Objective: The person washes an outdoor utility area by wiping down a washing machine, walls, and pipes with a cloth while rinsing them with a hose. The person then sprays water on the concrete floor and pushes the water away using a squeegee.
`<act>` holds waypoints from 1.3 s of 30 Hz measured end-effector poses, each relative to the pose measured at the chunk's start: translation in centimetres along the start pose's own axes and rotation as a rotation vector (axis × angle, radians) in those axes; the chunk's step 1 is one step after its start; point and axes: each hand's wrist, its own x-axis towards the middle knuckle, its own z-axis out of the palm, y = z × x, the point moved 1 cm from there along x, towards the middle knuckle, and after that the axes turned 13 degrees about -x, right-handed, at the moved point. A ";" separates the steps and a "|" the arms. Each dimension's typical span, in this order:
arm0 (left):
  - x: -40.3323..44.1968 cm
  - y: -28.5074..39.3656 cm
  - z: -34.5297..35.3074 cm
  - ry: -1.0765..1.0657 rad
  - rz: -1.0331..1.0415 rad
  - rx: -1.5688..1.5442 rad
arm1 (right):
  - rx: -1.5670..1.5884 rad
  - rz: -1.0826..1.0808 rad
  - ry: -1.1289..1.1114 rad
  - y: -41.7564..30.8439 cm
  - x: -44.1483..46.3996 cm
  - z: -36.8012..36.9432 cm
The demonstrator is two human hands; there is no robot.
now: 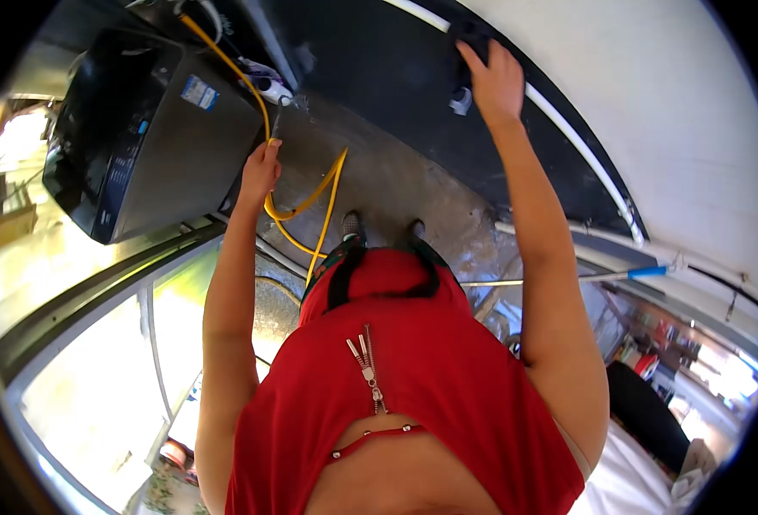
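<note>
Two grips, wide apart

Past the red top (447, 369), the left hand (261, 172) has fingers wrapped around the yellow hose (342, 160), looped above concrete floor (400, 172) near a washing machine (186, 142). Farther out, the right hand (501, 86) has fingers clamped on black cloth (471, 36) overlapping a white pipe (567, 130).

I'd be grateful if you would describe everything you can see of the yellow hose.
The yellow hose looks smooth, slim and flexible, like rubber or plastic. From the upper-left corner it slants down in front of the grey appliance to the left hand; whether the fingers grip it is unclear. Below the hand it curves, then folds back at a sharp bend seen against the floor, with strands running toward the person's legs. Its ends cannot be made out.
</note>
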 end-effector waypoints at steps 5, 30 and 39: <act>3.8 0.4 7.8 -0.163 0.173 0.269 | -0.229 0.076 -0.110 12.2 -13.9 -4.4; 1.1 -9.1 45.8 -0.986 0.512 1.045 | 0.097 1.191 -0.590 2.2 -47.3 -19.9; -1.4 -4.4 45.2 -0.881 0.547 1.131 | 0.117 1.387 -0.536 3.3 -52.4 -20.7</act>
